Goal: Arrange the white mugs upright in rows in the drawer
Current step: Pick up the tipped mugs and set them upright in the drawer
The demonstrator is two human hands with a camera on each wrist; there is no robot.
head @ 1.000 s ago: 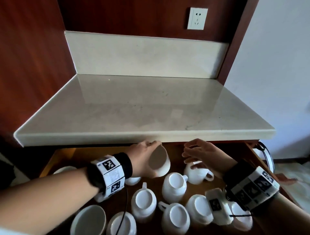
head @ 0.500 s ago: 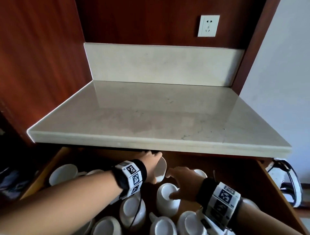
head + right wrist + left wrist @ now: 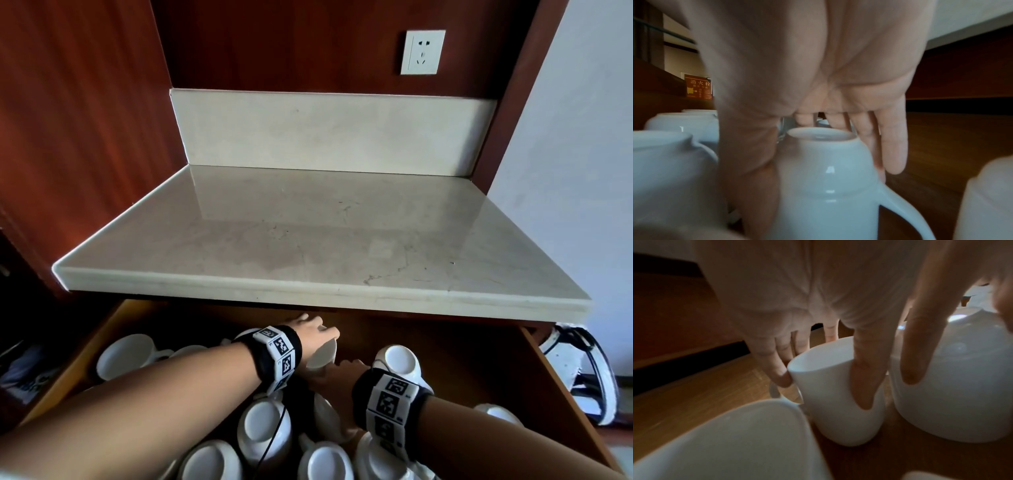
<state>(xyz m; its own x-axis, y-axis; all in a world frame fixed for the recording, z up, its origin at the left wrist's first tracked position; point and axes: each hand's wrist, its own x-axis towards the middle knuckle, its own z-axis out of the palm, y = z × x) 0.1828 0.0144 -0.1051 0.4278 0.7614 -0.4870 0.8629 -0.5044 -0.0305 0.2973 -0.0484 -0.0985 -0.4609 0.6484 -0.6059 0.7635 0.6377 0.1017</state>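
Note:
In a wooden drawer (image 3: 496, 370) under the counter are several white mugs. My left hand (image 3: 322, 334) holds one mug (image 3: 322, 354) upright near the drawer's back. The left wrist view shows the thumb and fingers (image 3: 780, 378) pinching its rim, with that mug (image 3: 838, 423) low over the drawer floor. Just in front, my right hand (image 3: 342, 371) reaches over an upside-down mug (image 3: 327, 421). From the right wrist, the thumb lies on one side of this mug (image 3: 828, 203) and the fingers (image 3: 893, 154) on the other.
More upside-down mugs (image 3: 263, 425) crowd the drawer's front, and one (image 3: 399, 359) stands to the right. Upright mugs (image 3: 125, 354) sit at the left. The stone countertop (image 3: 308, 240) overhangs the drawer's back. A white and black object (image 3: 582, 373) stands outside to the right.
My left hand turned its mug from tilted to upright and lowered it near the drawer's back. My right hand moved left and down onto an upside-down mug.

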